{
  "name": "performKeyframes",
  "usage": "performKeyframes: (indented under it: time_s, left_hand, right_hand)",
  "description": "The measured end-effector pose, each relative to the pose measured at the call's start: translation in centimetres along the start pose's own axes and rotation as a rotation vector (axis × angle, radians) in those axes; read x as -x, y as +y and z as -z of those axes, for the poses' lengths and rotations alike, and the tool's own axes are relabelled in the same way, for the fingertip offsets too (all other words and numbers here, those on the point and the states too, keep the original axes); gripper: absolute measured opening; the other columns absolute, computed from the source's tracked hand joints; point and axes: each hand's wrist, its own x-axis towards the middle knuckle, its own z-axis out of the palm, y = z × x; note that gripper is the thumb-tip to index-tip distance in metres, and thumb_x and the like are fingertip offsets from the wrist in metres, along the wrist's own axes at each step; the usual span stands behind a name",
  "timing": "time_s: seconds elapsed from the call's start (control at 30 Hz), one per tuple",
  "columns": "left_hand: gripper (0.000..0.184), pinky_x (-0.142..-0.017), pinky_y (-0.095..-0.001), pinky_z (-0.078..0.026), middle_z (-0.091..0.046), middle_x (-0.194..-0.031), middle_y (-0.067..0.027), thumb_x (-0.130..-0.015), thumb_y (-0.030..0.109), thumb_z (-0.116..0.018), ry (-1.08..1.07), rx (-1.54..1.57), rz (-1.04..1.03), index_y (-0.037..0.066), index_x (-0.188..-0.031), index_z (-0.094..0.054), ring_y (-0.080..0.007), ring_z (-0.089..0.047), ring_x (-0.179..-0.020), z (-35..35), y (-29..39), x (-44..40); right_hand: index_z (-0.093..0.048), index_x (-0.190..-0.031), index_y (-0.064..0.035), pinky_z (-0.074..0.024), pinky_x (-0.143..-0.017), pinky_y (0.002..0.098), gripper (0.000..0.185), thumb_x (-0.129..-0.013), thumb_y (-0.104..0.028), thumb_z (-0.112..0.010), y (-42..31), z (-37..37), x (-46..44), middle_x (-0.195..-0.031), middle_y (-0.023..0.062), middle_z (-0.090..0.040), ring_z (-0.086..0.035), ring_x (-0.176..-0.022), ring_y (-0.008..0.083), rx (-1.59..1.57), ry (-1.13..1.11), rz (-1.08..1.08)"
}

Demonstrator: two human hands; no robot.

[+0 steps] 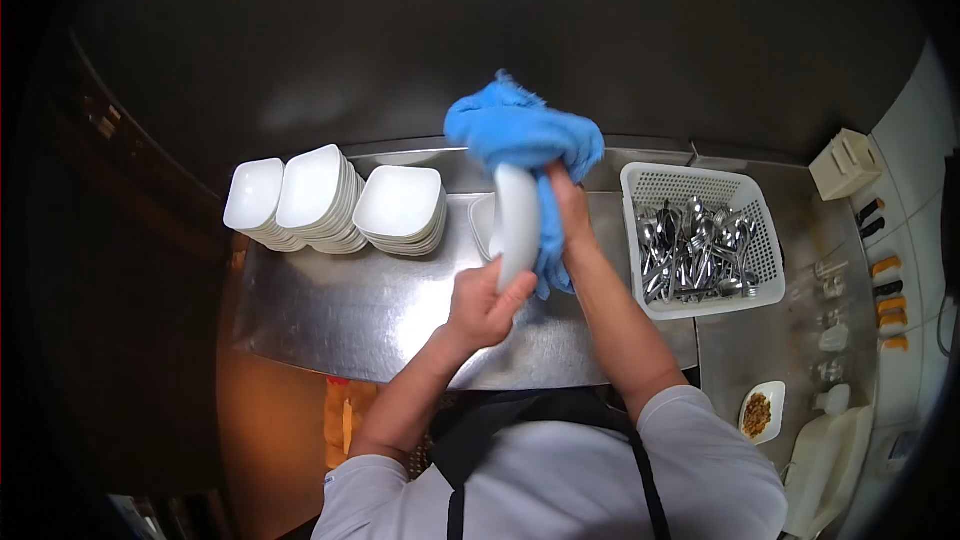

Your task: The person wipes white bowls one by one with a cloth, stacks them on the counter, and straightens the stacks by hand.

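My left hand [487,305] grips the lower edge of a white dish [517,225], which is tilted up on its side and slightly blurred. A blue cloth [525,130] is bunched over the dish's top and hangs down along its right side. My right hand [570,208] is closed on the cloth against the dish; its fingertips are hidden. Behind the held dish, another white dish [483,223] shows in part on the steel counter [330,310].
To the left stand three stacks of square white dishes [400,202]. A white perforated basket [710,308] full of cutlery [695,250] is at the right. Beyond it are a small dish of food [762,412], a beige block [845,165] and several knives [888,290] on the wall.
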Motion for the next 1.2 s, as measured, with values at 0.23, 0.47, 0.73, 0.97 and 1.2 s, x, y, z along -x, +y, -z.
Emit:
performKeyframes:
  time_s: [0.23, 0.47, 0.73, 0.97, 1.2]
  left_hand:
    - [0.043, -0.09, -0.0429, -0.056, -0.067, -0.114, -0.0276, -0.084, 0.005, -0.072, 0.058, -0.639, -0.397, -0.005, -0.124, -0.062, -0.0404, -0.069, -0.103, 2.8, -4.1, -1.5]
    - [0.03, -0.077, -0.0448, -0.057, -0.071, -0.102, -0.0241, -0.093, 0.011, -0.058, -0.219, -1.144, 0.023, -0.001, -0.12, -0.061, -0.0382, -0.07, -0.094, 10.2, -9.2, -1.5]
    - [0.024, -0.06, -0.0532, -0.053, -0.068, -0.08, -0.02, -0.097, 0.024, -0.055, -0.152, -1.186, 0.197, 0.0, -0.094, -0.057, -0.041, -0.068, -0.069, 9.9, -12.9, -2.5]
    - [0.069, -0.106, -0.0495, -0.039, -0.051, -0.136, -0.0302, -0.09, 0.033, -0.068, 0.16, -1.021, -0.074, -0.007, -0.139, -0.042, -0.0437, -0.05, -0.127, 5.3, -10.8, -2.3]
    - [0.12, -0.119, -0.0538, -0.017, -0.028, -0.152, -0.0354, -0.077, 0.046, -0.081, 0.161, -0.584, 0.482, -0.012, -0.151, -0.008, -0.0432, -0.027, -0.145, -4.7, -15.9, 3.9]
  right_hand:
    - [-0.061, -0.121, -0.004, -0.0544, -0.083, 0.029, 0.052, -0.099, -0.051, -0.056, 10.6, -1.5, 3.4, -0.11, 0.0064, -0.067, -0.064, -0.097, 0.0145, -0.498, 0.024, -0.465]
    - [-0.056, -0.127, 0.0012, -0.0581, -0.08, 0.036, 0.058, -0.097, -0.048, -0.061, 5.0, -0.2, 4.5, -0.112, 0.0141, -0.066, -0.068, -0.092, 0.0225, -0.318, -0.019, -0.384]
    - [-0.051, -0.132, 0.0018, -0.0548, -0.088, 0.0366, 0.058, -0.099, -0.045, -0.059, 3.3, 2.6, 4.2, -0.116, 0.015, -0.063, -0.064, -0.101, 0.0226, -0.269, 0.171, -0.104]
    - [-0.052, -0.131, 0.0014, -0.0465, -0.098, 0.0369, 0.053, -0.102, -0.043, -0.055, 4.0, 3.7, 1.2, -0.124, 0.0154, -0.06, -0.059, -0.111, 0.0264, 0.253, 0.392, 0.356]
    - [-0.051, -0.136, 0.0044, -0.0383, -0.107, 0.0458, 0.074, -0.094, -0.056, -0.056, 10.3, 5.1, -4.9, -0.135, 0.0289, -0.052, -0.05, -0.124, 0.0427, 1.974, -0.01, 0.717]
